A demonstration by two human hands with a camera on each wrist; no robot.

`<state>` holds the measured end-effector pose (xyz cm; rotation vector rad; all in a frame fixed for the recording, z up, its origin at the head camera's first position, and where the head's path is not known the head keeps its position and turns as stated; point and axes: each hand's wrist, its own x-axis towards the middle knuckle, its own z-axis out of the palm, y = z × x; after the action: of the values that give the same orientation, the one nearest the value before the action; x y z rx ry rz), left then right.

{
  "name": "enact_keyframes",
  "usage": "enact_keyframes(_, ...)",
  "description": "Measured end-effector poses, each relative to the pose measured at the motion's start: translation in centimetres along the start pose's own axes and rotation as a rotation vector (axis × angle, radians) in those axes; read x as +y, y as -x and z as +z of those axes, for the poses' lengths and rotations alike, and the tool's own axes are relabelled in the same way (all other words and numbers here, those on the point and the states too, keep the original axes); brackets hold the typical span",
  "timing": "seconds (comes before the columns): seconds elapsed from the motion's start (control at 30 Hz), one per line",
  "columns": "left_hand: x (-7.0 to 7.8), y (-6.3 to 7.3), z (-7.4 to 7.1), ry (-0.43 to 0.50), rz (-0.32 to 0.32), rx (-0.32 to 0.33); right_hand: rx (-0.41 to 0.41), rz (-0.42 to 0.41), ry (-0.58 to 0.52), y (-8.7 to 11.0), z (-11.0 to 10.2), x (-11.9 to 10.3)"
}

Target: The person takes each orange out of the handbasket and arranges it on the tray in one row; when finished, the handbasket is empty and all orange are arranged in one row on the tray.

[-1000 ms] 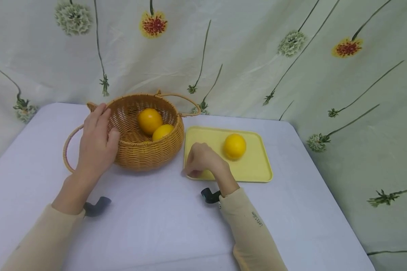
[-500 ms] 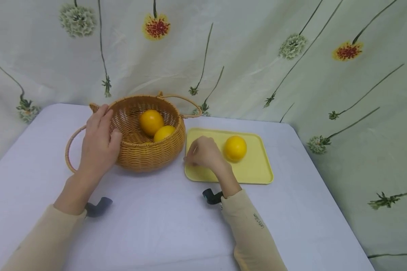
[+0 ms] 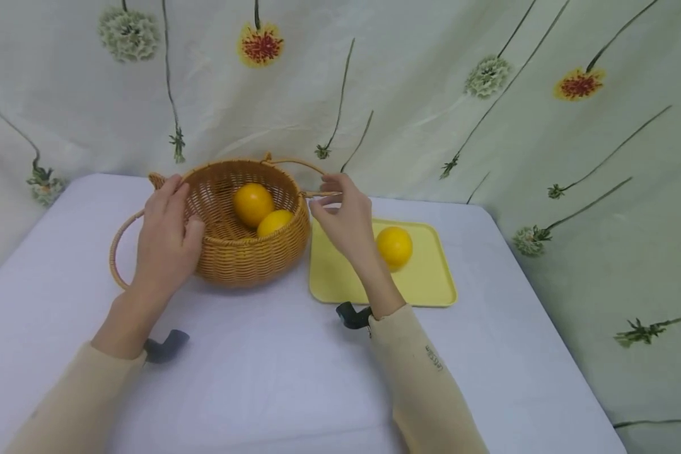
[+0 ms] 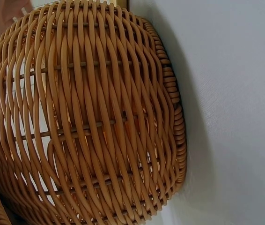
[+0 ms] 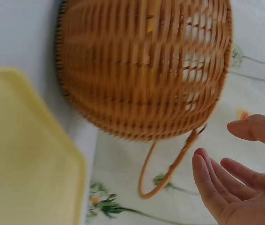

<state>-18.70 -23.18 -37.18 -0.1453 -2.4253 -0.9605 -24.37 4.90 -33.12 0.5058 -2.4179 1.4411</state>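
Observation:
A round wicker basket (image 3: 244, 258) stands on the white table and holds two oranges (image 3: 253, 203), one partly behind the other. My left hand (image 3: 181, 203) rests on its left rim, fingers straight along the weave and thumb against the outer wall. My right hand (image 3: 325, 193) is raised beside the basket's right handle (image 3: 312, 165), fingers spread and holding nothing. In the right wrist view the fingers (image 5: 212, 185) stand just clear of the handle loop (image 5: 167, 173). A third orange (image 3: 394, 247) lies on the yellow tray (image 3: 428, 287). The left wrist view shows only the basket wall (image 4: 90, 122).
The tray sits right of the basket, nearly touching it. A flowered cloth (image 3: 431, 94) hangs close behind both. The table edge (image 3: 545, 296) runs along the right. Bare white tabletop (image 3: 261, 372) lies between my forearms.
My right hand has lifted off the tray's near left corner and moved up and back to the basket's right handle, opening its fingers. The left hand and basket have stayed put.

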Motion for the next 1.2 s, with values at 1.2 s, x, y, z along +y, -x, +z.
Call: enact_keyframes(1.2,-0.4,-0.2,0.2,0.015,0.014,0.028,-0.593,0.174,0.434,-7.3,10.0,-4.5)
